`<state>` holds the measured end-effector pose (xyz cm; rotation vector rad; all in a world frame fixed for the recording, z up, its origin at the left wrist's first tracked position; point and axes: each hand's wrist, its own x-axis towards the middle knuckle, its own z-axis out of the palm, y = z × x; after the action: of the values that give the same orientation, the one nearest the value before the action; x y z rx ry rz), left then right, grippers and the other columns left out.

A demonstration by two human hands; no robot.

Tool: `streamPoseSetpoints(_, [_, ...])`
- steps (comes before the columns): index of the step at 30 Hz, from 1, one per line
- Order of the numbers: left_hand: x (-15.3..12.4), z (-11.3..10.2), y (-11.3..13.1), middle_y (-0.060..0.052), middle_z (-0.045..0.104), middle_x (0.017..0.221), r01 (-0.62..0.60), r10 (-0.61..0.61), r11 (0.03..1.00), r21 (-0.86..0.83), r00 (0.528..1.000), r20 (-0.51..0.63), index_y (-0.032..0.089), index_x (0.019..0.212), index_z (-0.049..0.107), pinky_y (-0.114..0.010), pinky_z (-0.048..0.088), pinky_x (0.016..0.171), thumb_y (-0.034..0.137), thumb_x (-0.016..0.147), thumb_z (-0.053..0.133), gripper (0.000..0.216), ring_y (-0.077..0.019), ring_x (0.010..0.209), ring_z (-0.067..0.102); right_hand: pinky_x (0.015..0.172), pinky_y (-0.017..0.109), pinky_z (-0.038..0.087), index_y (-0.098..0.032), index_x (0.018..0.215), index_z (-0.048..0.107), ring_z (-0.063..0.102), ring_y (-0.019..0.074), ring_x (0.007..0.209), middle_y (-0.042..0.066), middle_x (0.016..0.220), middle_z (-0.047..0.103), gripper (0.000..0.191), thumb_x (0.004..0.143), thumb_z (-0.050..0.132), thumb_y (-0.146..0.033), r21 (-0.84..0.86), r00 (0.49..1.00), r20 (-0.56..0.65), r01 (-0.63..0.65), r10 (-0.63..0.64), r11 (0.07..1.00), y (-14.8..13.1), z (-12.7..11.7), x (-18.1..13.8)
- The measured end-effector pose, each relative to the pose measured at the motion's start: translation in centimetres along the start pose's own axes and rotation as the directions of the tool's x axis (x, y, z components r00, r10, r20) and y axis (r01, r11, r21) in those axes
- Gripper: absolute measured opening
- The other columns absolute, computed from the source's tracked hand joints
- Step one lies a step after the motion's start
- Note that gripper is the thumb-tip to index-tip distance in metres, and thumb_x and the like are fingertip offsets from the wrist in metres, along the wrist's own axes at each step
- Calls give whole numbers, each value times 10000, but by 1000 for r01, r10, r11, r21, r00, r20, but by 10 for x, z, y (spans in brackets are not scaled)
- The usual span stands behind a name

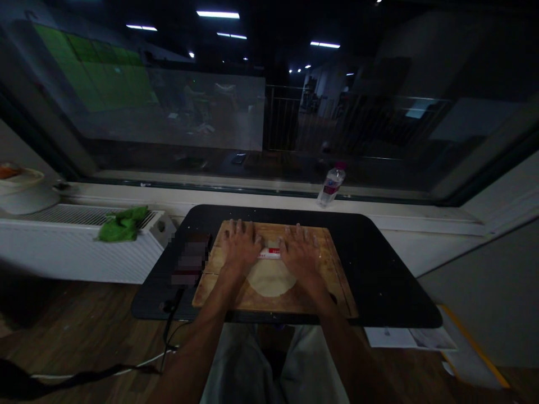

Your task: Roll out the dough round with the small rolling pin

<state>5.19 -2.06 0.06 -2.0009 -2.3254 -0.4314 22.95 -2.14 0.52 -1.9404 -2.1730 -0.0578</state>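
Observation:
A flat round of dough [272,279] lies on a wooden board [337,280] in front of me. Across its far part sits a white rolling pin [269,253] with a red label, only its middle showing between my hands. My left hand [241,242] rests palm down on the pin's left end, fingers stretched out and apart. On the right end lies my right hand [300,247], likewise flat with fingers spread. Both palms hide the pin's ends, and they cover part of the dough's far edge.
The board rests on a black table [379,269], with a partly blurred dark item [191,258] at its left. A clear bottle [332,185] stands on the windowsill. A green cloth [123,223] lies on the radiator [76,247], near a white bucket [27,193]. Cables hang at the table's left.

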Motion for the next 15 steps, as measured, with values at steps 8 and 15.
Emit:
streamPoseSetpoints(8, [-84,2,-11,-146,637,1693,-96,89,995,-39,984,-151,205,1542,748,-658,422,1337,350,1128,516,496,-437,1655,483,1322,662,349,-182,1549,741,524,429,1605,188,1658,661,514,1160,509,-424,37,973,-231,17,-8,999,-1,12,-83])
streamPoseSetpoints(15, [-144,10,-24,-123,563,1762,-171,132,982,-85,929,-347,232,1659,634,-732,245,1423,324,1140,544,535,-411,1734,363,1371,654,303,-202,1715,553,434,372,1681,155,1757,564,577,1172,491,-387,41,908,-411,107,-81,993,5,25,-148])
